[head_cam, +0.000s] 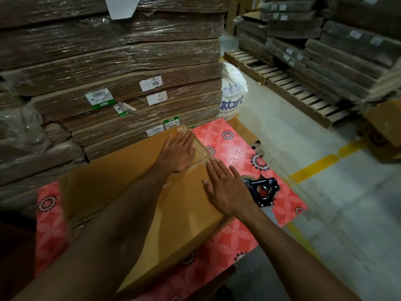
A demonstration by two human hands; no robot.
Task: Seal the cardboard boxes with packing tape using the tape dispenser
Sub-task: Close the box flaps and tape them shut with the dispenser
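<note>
A brown cardboard box (104, 187) lies on a table under a red flowered cloth (234, 240). A strip of clear packing tape (200, 149) runs along the box's top seam toward its far end. My left hand (179, 152) lies flat on the far part of the box top, fingers straight beside the tape. My right hand (225, 189) presses flat on the box top nearer to me, fingers spread. The black tape dispenser (263, 190) lies on the cloth just right of my right hand, untouched.
A tall stack of shrink-wrapped flat cartons (112, 83) stands right behind the table. A white sack (233, 94) leans beside it. Wooden pallets (282, 81) with more cartons fill the back right. An open box (386, 124) sits at the right, beyond a yellow floor line (321, 164).
</note>
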